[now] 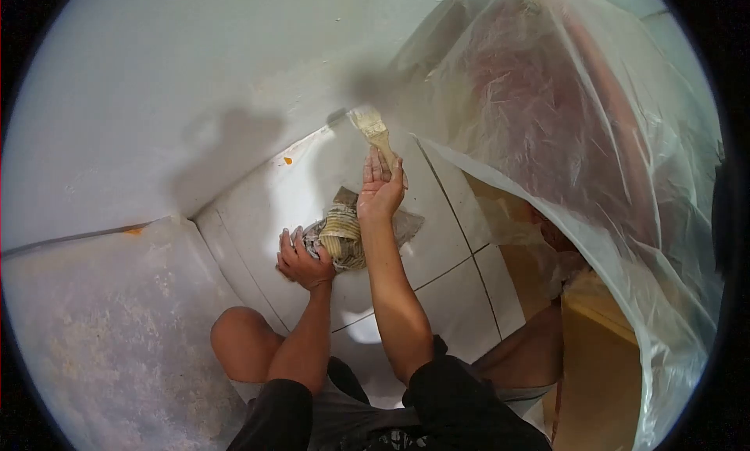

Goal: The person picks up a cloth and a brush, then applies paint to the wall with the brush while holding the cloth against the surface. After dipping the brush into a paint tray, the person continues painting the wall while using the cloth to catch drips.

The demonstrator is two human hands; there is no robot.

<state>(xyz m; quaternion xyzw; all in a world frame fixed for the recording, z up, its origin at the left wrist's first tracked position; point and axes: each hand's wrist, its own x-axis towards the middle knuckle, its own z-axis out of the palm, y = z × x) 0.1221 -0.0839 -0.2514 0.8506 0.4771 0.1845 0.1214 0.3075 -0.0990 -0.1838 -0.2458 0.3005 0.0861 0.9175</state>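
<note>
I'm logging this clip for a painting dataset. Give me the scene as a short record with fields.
posture: squatting on tiled floor
right hand: fingers grip paintbrush, bristles at the foot of the white wall
left hand: clutches rag bundle lying on the floor
right side: plastic sheet draped over wooden furniture

The brush (373,134) has pale, stiff-looking bristles and a light wooden handle, and the wall (156,76) beside it looks matt and slightly rough. Thin, glossy, crinkled plastic sheet (562,123) hangs right of the brush; the floor tiles (445,287) are smooth, and the rag (340,236) is soft, striped cloth.
</note>
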